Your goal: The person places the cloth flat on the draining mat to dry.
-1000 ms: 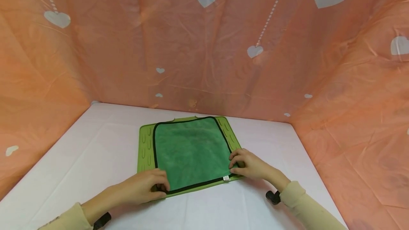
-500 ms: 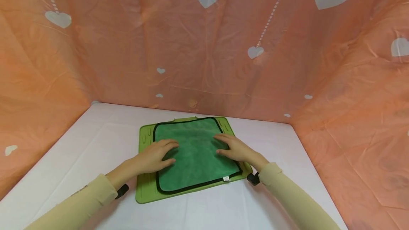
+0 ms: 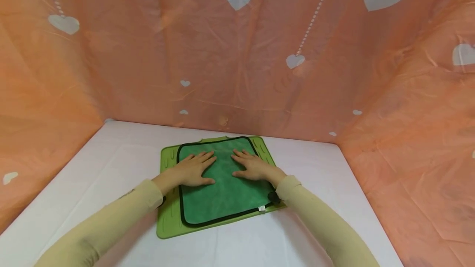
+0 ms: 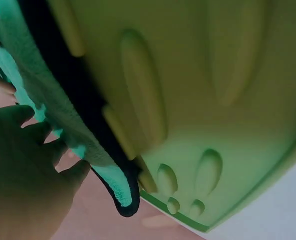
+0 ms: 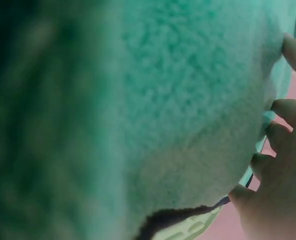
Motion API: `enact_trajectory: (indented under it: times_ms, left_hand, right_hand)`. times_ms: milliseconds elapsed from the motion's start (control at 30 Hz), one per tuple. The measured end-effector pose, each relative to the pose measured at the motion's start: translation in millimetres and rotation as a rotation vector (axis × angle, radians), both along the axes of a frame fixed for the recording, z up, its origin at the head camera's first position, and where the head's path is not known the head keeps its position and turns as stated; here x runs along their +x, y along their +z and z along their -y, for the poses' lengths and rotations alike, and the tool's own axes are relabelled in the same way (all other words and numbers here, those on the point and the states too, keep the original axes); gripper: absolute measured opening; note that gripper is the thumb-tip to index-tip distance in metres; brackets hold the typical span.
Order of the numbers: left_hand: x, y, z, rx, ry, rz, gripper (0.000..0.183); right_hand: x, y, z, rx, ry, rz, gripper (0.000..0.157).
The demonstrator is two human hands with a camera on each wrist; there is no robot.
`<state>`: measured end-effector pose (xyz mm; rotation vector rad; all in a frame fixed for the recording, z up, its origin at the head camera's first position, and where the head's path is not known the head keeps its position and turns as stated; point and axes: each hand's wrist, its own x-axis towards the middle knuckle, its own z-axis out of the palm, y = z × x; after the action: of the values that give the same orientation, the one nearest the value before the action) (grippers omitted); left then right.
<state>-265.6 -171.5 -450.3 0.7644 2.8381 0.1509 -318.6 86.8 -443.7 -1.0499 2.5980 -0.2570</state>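
Note:
A green cloth (image 3: 226,197) with a dark edging and a small white tag (image 3: 262,208) lies spread over a lighter green ridged mat (image 3: 168,217). My left hand (image 3: 193,171) rests on the cloth's left half, fingers spread and straight. On the right half, my right hand (image 3: 253,167) lies with fingers extended, pointing inward. In the left wrist view, the left hand (image 4: 30,165) touches the fuzzy cloth beside the mat's raised ridges. Fingertips of the right hand (image 5: 280,165) meet the cloth's surface in the right wrist view. Neither hand grips anything.
The mat sits on a white-covered table (image 3: 111,168). An orange curtain (image 3: 208,52) with white hearts stands behind the table and along both sides. A dark wrist device (image 3: 273,197) shows at the right cuff.
Both hands have left the cloth's near corners, moved forward and inward, and flattened onto its middle. The cloth and mat have hardly shifted.

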Motion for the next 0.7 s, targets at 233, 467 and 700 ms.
enact_trajectory:
  times_ms: [233, 467, 700]
  left_hand:
    - [-0.6, -2.3, 3, -0.013, -0.005, 0.036, 0.084]
    - [3.4, -5.4, 6, 0.019, -0.016, -0.004, 0.083]
    - [18.0, -8.3, 25, 0.091, 0.015, -0.103, 0.084]
  right_hand:
    - [1.0, -10.0, 3, 0.125, -0.017, -0.058, 0.073]
    - [2.0, -11.5, -3, 0.052, -0.023, -0.058, 0.072]
    - [7.9, -7.4, -22, -0.095, -0.038, -0.135, 0.071]
